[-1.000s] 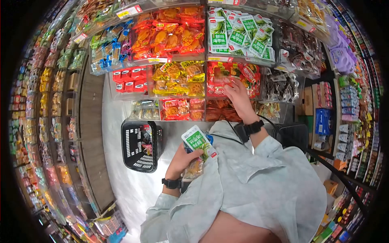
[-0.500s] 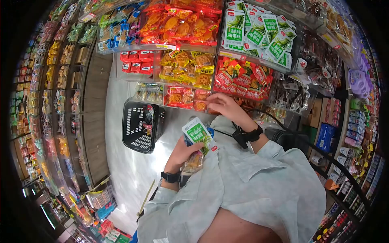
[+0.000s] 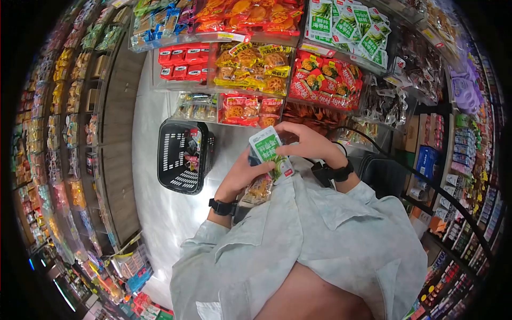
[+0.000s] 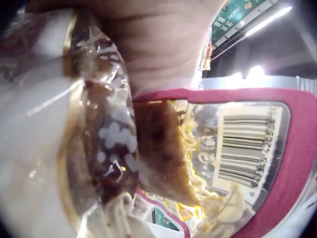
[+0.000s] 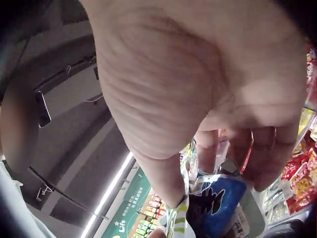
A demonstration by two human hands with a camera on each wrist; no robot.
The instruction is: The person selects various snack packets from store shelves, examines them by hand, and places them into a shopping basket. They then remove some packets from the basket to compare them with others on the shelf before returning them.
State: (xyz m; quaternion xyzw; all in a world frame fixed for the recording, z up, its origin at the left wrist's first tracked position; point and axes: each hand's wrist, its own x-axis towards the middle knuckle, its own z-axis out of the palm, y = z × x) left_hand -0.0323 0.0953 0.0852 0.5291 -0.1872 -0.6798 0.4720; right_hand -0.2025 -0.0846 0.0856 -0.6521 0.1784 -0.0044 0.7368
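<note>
In the head view my left hand (image 3: pixel 237 178) grips a bundle of snack packets before the shirt front. Topmost is a green-and-white seaweed packet (image 3: pixel 269 146), the thumb lying across its face. A clear packet (image 3: pixel 256 190) of brownish food hangs beneath that hand; the left wrist view shows its barcode label (image 4: pixel 245 148) and dark red border. My right hand (image 3: pixel 314 144) holds the bundle's upper right edge. Seen from the right wrist, its thumb is on the green-and-white packet's edge and its fingers are behind a blue packet (image 5: pixel 218 198). The fingertips are partly hidden.
A black shopping basket (image 3: pixel 164 170) with a few packets inside stands on the floor to the left. Ahead are bins of yellow packets (image 3: pixel 250 64), red packets (image 3: pixel 325 80) and more seaweed packets (image 3: pixel 346 26). A black cable (image 3: pixel 421 181) runs along the right.
My right hand has come down from the bin of red packets to the bundle in my left hand. The bundle has risen slightly, and the head view has shifted against the shelves.
</note>
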